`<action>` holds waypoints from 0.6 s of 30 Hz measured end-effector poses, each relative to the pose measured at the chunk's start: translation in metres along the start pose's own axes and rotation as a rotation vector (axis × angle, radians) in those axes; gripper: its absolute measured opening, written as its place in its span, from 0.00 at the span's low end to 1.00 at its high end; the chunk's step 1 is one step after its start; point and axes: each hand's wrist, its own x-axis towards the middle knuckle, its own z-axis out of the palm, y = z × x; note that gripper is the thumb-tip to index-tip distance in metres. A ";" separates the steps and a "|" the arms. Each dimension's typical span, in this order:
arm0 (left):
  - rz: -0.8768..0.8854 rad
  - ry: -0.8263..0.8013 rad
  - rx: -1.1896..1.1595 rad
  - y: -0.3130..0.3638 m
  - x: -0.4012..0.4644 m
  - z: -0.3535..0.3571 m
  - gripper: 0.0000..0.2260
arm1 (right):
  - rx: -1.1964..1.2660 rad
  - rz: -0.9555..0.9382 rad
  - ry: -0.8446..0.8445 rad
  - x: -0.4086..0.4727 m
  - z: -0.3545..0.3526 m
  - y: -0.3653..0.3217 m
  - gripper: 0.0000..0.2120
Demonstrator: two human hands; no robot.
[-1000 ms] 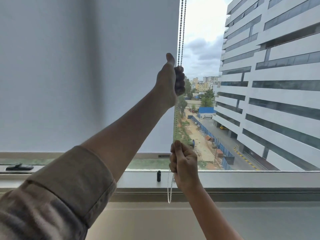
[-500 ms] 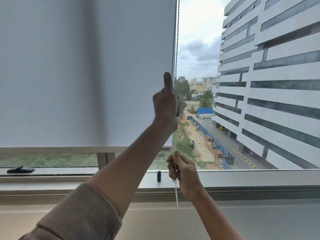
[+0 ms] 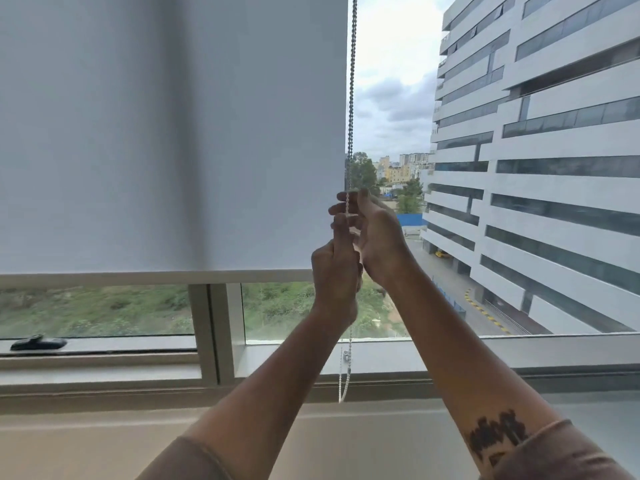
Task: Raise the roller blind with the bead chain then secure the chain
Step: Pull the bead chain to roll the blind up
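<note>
Both hands are up at the right edge of the blind (image 3: 173, 133), one just above the other, because that is where the bead chain (image 3: 352, 81) hangs and a hand-over-hand pull needs them stacked. The left hand (image 3: 337, 268) is the lower one, closed in a fist around the chain with the thumb pointing up along it — a grip that would let it drag the chain straight down. The right hand (image 3: 375, 233) sits just above and beside it, fingers (image 3: 341, 210) curled loosely about the chain; whether it has clamped on yet I cannot tell (the fingers look partly spread, as if mid-regrasp).

The chain runs from the top of the picture down the blind's edge, through both hands, and ends in a loop (image 3: 343, 386) dangling in front of the window frame (image 3: 214, 327). The blind's bottom bar (image 3: 156, 276) sits low on the glass, with only a strip of the lower pane uncovered — so I judge the raising barely begun and the securing not started.

Counted: two hands, one blind, one chain loop showing two strands below the fist, one dark latch (image 3: 38, 342) on the sill at left.
</note>
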 end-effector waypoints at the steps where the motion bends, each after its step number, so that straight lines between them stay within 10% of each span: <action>1: -0.003 0.002 0.009 -0.005 -0.003 -0.002 0.31 | 0.011 -0.006 -0.018 0.006 0.004 -0.010 0.20; 18: -0.041 -0.010 0.056 -0.070 -0.039 -0.029 0.33 | 0.073 -0.005 0.114 0.038 0.043 -0.084 0.19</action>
